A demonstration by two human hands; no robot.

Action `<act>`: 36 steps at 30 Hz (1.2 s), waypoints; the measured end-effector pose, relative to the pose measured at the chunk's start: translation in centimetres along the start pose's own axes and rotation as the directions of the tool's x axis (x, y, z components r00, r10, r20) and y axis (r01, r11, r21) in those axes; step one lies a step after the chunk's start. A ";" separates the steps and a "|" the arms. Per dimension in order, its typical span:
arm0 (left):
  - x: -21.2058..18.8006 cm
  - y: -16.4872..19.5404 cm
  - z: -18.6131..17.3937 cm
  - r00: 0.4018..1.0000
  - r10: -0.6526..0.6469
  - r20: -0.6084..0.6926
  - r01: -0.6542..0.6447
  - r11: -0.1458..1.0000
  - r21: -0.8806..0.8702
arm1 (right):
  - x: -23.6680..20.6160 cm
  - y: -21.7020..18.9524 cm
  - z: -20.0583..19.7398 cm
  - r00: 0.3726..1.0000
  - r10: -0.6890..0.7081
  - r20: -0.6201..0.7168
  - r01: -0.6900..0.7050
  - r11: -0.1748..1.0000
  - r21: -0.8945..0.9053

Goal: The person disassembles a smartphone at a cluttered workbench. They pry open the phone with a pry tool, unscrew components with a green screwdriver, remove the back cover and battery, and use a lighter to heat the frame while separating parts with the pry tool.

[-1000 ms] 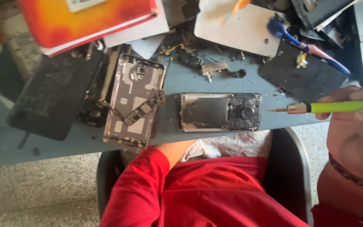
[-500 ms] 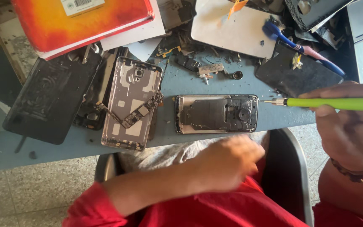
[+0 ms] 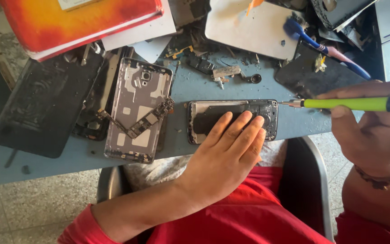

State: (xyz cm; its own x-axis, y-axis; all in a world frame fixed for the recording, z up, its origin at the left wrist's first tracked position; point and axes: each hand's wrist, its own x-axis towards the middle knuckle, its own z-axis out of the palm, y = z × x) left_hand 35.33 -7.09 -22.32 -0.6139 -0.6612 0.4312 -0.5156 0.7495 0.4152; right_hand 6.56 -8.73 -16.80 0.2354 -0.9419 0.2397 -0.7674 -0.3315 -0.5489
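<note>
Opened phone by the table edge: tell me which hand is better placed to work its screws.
Right hand: it holds the green screwdriver, tip at the opened phone. The left hand lies flat on it.

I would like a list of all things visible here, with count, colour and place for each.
opened phone: 1, dark, table front edge, under left fingers
phone frame: 1, silver-grey, left of it, circuit strip on top
black panel: 1, far left
book: 1, orange-red, top left
white panel: 1, top centre
toothbrush: 1, blue, top right
screwdriver: 1, green, tip at phone's right end
table: 1, blue-grey
left hand: flat on phone
right hand: grips screwdriver
</note>
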 end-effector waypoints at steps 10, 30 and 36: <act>-0.2 0.0 0.0 1.000 -0.016 0.009 0.015 1.000 0.026 | 0.3 -1.2 0.6 0.998 0.041 -0.040 -0.030 0.966 0.257; 0.0 0.4 -0.3 1.000 -0.020 -0.004 0.020 1.000 0.011 | -0.2 -0.4 0.6 0.992 0.070 -0.107 -0.047 0.978 0.202; -0.1 0.4 -0.3 1.000 -0.024 -0.008 0.024 1.000 -0.005 | -0.3 0.1 0.5 0.994 0.047 -0.101 -0.027 0.981 0.191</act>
State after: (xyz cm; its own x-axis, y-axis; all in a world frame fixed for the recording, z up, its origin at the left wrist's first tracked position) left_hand 35.42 -6.74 -21.98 -0.5966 -0.6794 0.4271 -0.5272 0.7331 0.4296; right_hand 6.76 -8.52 -17.33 0.1373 -0.9462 0.2931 -0.6453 -0.3099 -0.6983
